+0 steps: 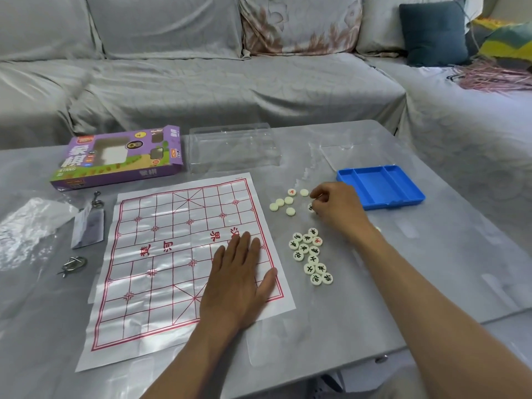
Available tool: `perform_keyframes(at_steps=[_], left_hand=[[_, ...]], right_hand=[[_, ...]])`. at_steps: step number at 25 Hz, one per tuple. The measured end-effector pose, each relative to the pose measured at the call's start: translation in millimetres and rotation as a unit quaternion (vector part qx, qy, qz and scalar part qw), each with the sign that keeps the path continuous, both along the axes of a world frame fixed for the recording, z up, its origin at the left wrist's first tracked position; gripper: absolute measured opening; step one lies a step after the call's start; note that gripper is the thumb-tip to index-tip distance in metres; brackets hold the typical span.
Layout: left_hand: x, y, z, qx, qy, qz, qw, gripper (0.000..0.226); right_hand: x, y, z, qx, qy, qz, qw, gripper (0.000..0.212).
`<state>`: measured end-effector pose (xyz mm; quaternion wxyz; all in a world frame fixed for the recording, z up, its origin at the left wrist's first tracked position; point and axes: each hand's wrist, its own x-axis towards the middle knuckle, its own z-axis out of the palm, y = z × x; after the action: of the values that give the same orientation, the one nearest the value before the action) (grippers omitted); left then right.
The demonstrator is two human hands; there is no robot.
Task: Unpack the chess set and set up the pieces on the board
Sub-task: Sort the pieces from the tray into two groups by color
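Plastic wrap [26, 226]: crumpled, far left of table.
Purple box [118, 156]: lying flat behind the board; contents not visible.
Clear lid [233, 149]: beside the box, nothing seen inside.
Board [161, 254]: paper sheet, flat, no pieces on it.
Left hand [240, 275]: fingers straight, palm pressing the board's right part.
Face-down pieces [283, 203]: loose, right of board.
Face-up pieces [311, 254]: clustered nearer.
Right hand [335, 207]: fingers curled, pinching one piece [310, 207].
Blue tray [380, 187]: compartments hold nothing.
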<state>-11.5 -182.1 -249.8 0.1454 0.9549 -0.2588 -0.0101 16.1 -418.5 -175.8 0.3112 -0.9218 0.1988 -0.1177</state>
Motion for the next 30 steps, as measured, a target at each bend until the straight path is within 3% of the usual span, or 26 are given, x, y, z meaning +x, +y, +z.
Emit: perform_keyframes(at_steps=[7, 15, 18, 20, 27, 30], left_hand=[[-0.9, 0.3, 0.7, 0.003, -0.004, -0.001, 1.000, 0.077], [-1.5, -0.3, 1.8, 0.001, 0.002, 0.000, 1.000, 0.079], [-0.5, -0.3, 0.0, 0.002, 0.002, 0.001, 1.000, 0.077], [-0.1, -0.5, -1.0, 0.006, -0.001, 0.002, 1.000, 0.076], [-0.3, -0.4, -0.9, 0.002, -0.003, 0.003, 1.000, 0.076], [-0.3, -0.3, -0.6, 0.005, -0.003, 0.004, 1.000, 0.076]], right_hand=[[-50.8, -7.3, 5.2, 0.134, 0.166, 0.024, 0.977, 0.013], [-47.3, -9.9, -2.6, 0.144, 0.169, 0.038, 0.974, 0.013], [-44.7, -10.0, -5.4, 0.040, 0.166, 0.060, 0.984, 0.002], [-41.4, -8.0, -6.0, -0.041, 0.174, 0.056, 0.982, 0.011], [-32.9, -15.1, -8.2, -0.160, 0.180, 0.031, 0.970, 0.006], [-36.8, -29.0, -7.1, -0.115, 0.152, 0.026, 0.981, 0.006]])
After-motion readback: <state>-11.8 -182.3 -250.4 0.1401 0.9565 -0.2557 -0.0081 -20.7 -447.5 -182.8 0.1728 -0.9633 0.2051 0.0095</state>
